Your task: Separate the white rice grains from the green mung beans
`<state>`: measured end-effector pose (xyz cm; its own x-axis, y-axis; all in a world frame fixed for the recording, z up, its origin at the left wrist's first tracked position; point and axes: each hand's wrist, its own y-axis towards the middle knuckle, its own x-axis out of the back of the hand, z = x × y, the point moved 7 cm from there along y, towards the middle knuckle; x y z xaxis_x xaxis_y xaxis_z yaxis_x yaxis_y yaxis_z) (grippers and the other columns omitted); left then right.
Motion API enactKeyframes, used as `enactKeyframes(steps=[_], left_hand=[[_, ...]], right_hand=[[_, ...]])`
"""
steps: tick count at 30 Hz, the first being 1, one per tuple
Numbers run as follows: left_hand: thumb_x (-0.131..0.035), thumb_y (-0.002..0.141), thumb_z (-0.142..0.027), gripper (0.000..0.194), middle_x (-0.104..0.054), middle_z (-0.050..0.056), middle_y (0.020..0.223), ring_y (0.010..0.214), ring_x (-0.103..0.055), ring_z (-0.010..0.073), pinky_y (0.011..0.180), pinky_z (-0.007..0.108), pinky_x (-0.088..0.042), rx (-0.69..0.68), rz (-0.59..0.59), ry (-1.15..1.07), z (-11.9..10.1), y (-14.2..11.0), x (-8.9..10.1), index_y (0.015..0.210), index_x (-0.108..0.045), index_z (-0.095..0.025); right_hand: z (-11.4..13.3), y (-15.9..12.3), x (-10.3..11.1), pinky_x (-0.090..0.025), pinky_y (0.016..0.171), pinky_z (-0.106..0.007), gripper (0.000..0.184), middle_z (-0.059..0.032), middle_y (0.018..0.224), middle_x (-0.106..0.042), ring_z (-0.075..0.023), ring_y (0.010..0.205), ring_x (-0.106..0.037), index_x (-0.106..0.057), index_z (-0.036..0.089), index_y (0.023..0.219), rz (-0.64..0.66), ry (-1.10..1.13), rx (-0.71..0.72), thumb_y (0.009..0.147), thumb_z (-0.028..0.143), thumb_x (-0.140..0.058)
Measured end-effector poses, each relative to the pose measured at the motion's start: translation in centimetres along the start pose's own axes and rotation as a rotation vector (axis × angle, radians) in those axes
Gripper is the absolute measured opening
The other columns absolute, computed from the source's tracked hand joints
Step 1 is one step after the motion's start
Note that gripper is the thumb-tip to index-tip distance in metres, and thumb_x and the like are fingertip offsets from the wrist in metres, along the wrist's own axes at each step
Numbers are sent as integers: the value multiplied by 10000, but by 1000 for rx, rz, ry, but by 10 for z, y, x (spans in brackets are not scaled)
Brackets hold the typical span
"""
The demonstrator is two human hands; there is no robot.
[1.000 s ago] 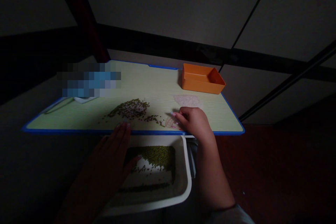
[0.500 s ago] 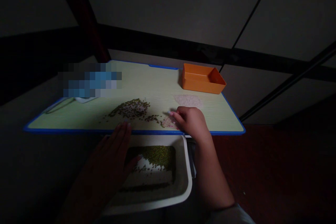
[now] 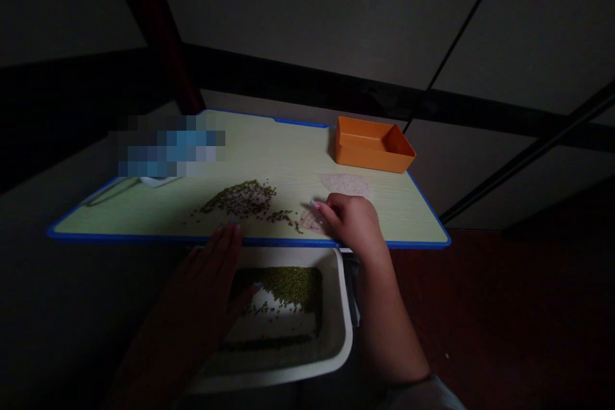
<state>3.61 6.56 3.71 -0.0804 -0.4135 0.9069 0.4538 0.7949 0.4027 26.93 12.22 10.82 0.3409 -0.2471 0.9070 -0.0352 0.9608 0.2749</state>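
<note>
Little has moved since the earlier frame: the view has slid slightly, and both hands keep nearly the same places. Taking the bean pile [image 3: 240,198] as landmark, the left hand [image 3: 211,275] is on its near side, fingers straight and together, thumb spread, fingertips at the table's [image 3: 288,160] edge. The right hand [image 3: 356,221] sits to the pile's right, fingers curled in, thumb pointing toward the stray beans; whether it holds anything, I cannot tell. Nearer than the pile, the white tub [image 3: 346,333] fits below the edge, seemingly placed to catch what drops; green beans [image 3: 293,285] lie inside. Pale grains [image 3: 348,184] lie right of the pile, apparently kept separate, the orange box [image 3: 369,157] just beyond them.
</note>
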Motion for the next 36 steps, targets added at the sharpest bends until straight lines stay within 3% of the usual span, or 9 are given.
enactKeyframes(steps=[16,36], left_hand=[[-297,871,-560,785,-376,158,1520,1378,-406,283,1048,486,-416,-16,-42,-2,-1,2,6,1498,-28,-172],[-318,871,-558,788,-337,168,1539,1418,-338,283,1087,494,-380,0,-11,-2,0,0,3,1496,-51,-159]], right_hand=[[4,10,-6,-216,549,-295,397,-45,650,-650,-148,590,-530,-665,221,731,-21,-54,39,934,493,-458],[2,6,-5,-232,557,-277,370,3,566,-572,-112,549,-476,-640,207,660,35,129,96,908,456,-525]])
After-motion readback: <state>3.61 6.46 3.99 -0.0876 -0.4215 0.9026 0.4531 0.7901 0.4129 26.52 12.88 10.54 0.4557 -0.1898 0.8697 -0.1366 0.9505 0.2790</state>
